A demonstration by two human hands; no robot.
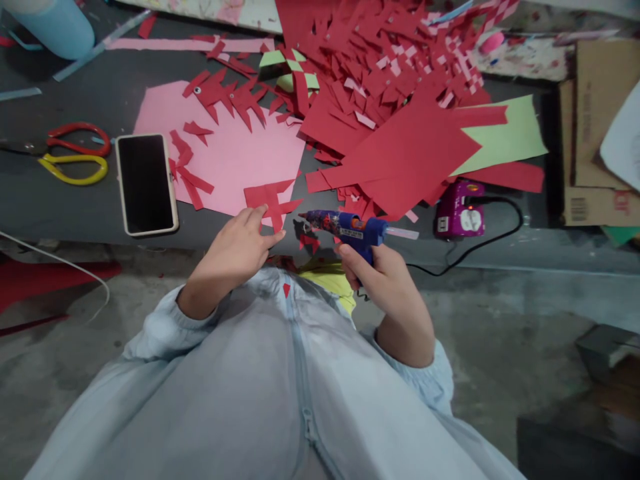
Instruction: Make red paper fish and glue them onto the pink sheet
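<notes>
Gripping the blue glue gun [340,225], the R hand [387,283] is clamped around its handle, nozzle pointing L; a clear glue stick [403,233] pokes out the back. L hand [233,243] is open, fingers a bit apart, fingertips on 1 red paper cut-out [265,195], which lies at the near edge of the pink sheet [235,157]. Nozzle is just beside the cut-out's R end; can't tell if they touch. 2 red pcs w/ eyes [213,93] lie at the sheet's far side. Phone [146,183] overlaps the sheet's L side, w/ scissors [47,160] farther L. Big red paper pile [385,60] fills the far R-centre. Purple box [465,223] w/ blk cable [493,248] sits R of the gun, near the table's [95,213] front edge.
</notes>
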